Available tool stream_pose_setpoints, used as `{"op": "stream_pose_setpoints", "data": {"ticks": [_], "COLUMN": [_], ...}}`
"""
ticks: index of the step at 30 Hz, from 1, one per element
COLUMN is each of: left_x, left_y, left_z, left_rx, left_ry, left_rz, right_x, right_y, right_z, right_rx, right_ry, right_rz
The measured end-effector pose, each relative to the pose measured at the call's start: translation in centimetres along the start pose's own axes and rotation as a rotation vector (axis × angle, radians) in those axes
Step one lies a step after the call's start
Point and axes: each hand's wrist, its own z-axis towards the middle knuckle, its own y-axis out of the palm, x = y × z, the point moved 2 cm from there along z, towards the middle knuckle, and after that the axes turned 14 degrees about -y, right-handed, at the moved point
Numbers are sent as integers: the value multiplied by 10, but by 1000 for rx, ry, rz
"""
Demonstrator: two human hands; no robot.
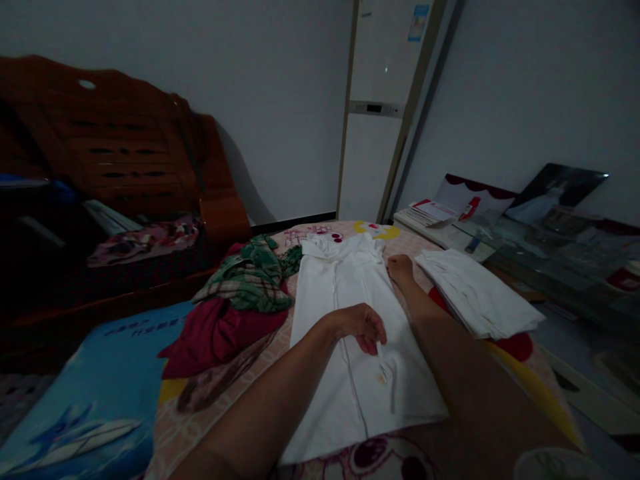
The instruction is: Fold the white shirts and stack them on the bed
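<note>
A white garment [320,373] lies spread lengthwise on a round table with a patterned pink cloth [170,440]. Over its middle, my left hand [361,325] is closed on a thin white strip that hangs from the fingers onto the fabric. My right hand [401,268] is closed at the garment's right edge, near its gathered far end; whether it pinches cloth is too small to tell. To the right of my right arm sits a folded white garment [475,293].
A green plaid cloth [250,277] and a dark red cloth [220,337] are heaped on the table's left side. Beyond stand a wooden bench [130,147] at left and a tall white air conditioner [373,153]. A glass-topped stand [530,247] holds items at right.
</note>
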Motion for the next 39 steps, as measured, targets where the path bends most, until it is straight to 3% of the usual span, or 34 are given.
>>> {"op": "stream_pose_setpoints", "data": {"ticks": [4,9,11,20,28,32,35,39], "left_x": [-2,-2,-2,0,4,6,5,9], "left_y": [-3,-3,-2,-4,-5,-5,-4,-2], "left_z": [4,6,6,1,-4,-5,-7,-14], "left_rx": [-37,-63,-63,-141,15,51,63,138], "left_ry": [-7,-6,-1,-25,-165,-154,-143,-110], "left_rz": [-6,-23,-35,-8,156,174,178,166], "right_x": [-16,-49,-55,-52,-24,-9,1,6], "right_y": [9,38,48,49,28,3,-17,-35], "right_z": [12,12,11,27,23,3,-32,-91], "right_rx": [56,-99,-170,-133,-126,-37,34,-50], "right_ry": [51,-297,-339,-211,-42,-6,30,102], "right_rz": [-156,-359,-355,-151,300,456,628,661]}}
